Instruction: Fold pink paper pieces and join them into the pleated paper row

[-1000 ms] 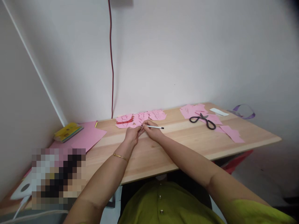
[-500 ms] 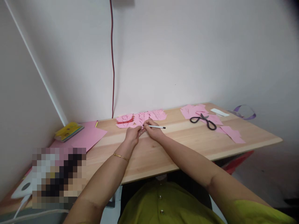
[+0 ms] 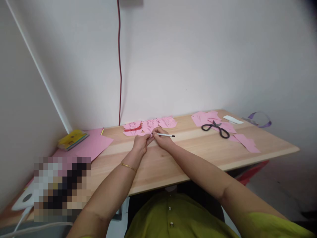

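Note:
My right hand (image 3: 161,139) is closed around a thin white pen (image 3: 166,135) whose dark end points right; its tip rests at a small pink paper piece (image 3: 148,131). My left hand (image 3: 140,142), fingers curled, pinches and holds down that same pink piece on the wooden table (image 3: 158,165). Both hands meet just in front of a row of cut pink paper shapes (image 3: 150,126) lying near the wall, one with a red strip (image 3: 132,129).
Black scissors (image 3: 215,128) lie on pink paper scraps (image 3: 244,140) at the right. A large pink sheet (image 3: 90,145) and a yellow booklet (image 3: 72,139) lie at the left. A white slip (image 3: 232,119) and purple ribbon (image 3: 260,119) sit far right. A red cable (image 3: 120,66) hangs down the wall.
Almost nothing differs: the pen in my right hand has shifted slightly, and both hands stay on the pink piece.

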### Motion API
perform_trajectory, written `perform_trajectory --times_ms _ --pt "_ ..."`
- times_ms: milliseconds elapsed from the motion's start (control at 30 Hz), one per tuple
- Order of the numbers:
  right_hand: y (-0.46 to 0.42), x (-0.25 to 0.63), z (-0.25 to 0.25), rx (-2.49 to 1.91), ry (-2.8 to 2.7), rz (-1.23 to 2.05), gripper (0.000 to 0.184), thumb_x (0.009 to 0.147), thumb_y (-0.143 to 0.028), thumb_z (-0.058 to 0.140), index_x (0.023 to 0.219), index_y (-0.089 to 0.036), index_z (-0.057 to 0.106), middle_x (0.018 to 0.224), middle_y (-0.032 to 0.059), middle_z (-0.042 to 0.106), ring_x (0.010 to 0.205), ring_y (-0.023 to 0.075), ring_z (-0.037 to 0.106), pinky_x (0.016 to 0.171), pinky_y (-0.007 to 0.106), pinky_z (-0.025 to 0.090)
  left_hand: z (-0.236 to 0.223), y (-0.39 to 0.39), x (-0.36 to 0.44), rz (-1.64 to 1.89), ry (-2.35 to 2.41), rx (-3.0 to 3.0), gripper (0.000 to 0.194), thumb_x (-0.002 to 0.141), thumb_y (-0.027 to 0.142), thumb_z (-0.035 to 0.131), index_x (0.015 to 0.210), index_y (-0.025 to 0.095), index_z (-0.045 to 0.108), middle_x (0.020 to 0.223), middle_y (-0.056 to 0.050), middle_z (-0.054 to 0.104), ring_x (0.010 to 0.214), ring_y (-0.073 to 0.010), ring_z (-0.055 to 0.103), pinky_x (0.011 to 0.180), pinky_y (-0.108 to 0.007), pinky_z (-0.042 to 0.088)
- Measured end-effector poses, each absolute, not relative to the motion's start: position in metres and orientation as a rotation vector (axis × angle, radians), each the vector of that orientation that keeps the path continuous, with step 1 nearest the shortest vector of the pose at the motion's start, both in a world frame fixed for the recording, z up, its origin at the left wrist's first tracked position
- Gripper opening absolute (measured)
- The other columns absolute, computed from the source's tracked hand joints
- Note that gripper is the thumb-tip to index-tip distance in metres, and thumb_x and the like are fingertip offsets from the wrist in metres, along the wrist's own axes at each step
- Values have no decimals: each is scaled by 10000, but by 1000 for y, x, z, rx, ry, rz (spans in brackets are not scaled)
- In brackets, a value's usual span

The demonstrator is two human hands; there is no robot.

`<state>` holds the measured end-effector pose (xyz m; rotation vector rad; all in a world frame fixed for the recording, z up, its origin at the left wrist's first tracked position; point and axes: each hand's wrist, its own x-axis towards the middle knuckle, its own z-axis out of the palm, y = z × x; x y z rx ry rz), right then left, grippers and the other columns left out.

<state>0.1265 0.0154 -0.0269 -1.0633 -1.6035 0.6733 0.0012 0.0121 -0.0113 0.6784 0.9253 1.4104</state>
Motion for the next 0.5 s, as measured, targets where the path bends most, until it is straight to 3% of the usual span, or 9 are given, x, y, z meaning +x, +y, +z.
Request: perform_trajectory --times_ms 500 --pt "16 127 -28 -1058 -1619 677 96 835 -290 496 821 -213 552 758 -14 612 738 158 575 698 287 437 -11 13 0 1399 920 673 230 535 -17 681 670 132 570 628 -19 636 684 -150 641 853 -420 578"
